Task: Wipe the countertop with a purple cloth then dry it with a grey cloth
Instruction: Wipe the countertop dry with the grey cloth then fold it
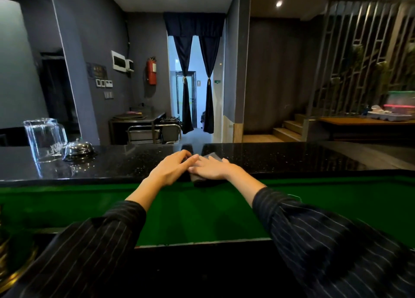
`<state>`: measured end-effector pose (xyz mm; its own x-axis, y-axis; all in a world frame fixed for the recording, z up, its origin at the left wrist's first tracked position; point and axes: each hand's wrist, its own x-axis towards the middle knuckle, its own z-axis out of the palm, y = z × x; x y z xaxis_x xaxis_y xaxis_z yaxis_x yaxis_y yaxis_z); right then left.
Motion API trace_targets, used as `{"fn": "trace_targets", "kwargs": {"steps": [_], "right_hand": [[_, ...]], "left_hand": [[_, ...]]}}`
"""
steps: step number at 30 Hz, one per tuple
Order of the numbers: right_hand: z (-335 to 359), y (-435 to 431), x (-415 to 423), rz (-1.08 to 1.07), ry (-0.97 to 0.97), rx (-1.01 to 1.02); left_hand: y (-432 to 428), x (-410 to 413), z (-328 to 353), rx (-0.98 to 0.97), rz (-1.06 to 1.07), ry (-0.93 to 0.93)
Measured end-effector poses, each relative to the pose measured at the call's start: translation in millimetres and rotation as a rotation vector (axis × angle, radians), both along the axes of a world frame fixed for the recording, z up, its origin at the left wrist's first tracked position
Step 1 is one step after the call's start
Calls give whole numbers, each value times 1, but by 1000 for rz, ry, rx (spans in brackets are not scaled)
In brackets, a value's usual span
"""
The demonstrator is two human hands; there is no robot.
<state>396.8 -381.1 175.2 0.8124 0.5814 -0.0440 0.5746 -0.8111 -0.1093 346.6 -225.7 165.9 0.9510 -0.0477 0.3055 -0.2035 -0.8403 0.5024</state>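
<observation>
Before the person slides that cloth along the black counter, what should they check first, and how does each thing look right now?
1. Cloth flat on the countertop: ok, the grey cloth lies near the front edge.
2. Hands on the cloth: ok, the right hand presses it; the left hand rests beside, fingertips overlapping.
3. Right cloth for this stage: cannot tell, it looks grey, and no purple cloth is visible.
4. Path to the right: ok, bare counter.
5. Path to the left: not ok, a glass pitcher and a service bell stand there.
6. Counter wet or dry: cannot tell, the surface is glossy.
</observation>
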Motion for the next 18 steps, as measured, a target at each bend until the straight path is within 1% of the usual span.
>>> {"fn": "trace_targets", "kwargs": {"steps": [2, 5, 9, 11, 12, 13, 15, 16, 17, 18], "right_hand": [[1, -15, 5, -58, 26, 4], [1, -25, 18, -249, 33, 43], [1, 0, 19, -498, 10, 39], [4, 18, 18, -560, 30, 30], [8, 25, 17, -526, 73, 64], [14, 30, 13, -443, 154, 146], [31, 29, 3, -233, 371, 401], [39, 22, -3, -204, 430, 528], [47, 12, -6, -222, 419, 616], [50, -2, -6, -246, 357, 662]], "left_hand": [[3, 3, -2, -38, 4, -15], [1, 4, -2, -94, -6, -61], [0, 8, -4, -93, -16, -101], [1, 12, -4, -130, -14, -139], [3, 15, -3, -152, -10, -158], [4, 17, -2, -191, -8, -180], [7, 19, -2, -293, 38, -203], [7, 19, -1, -322, 87, -217], [6, 20, 0, -305, 138, -243], [2, 20, 4, -224, 169, -273]]}}
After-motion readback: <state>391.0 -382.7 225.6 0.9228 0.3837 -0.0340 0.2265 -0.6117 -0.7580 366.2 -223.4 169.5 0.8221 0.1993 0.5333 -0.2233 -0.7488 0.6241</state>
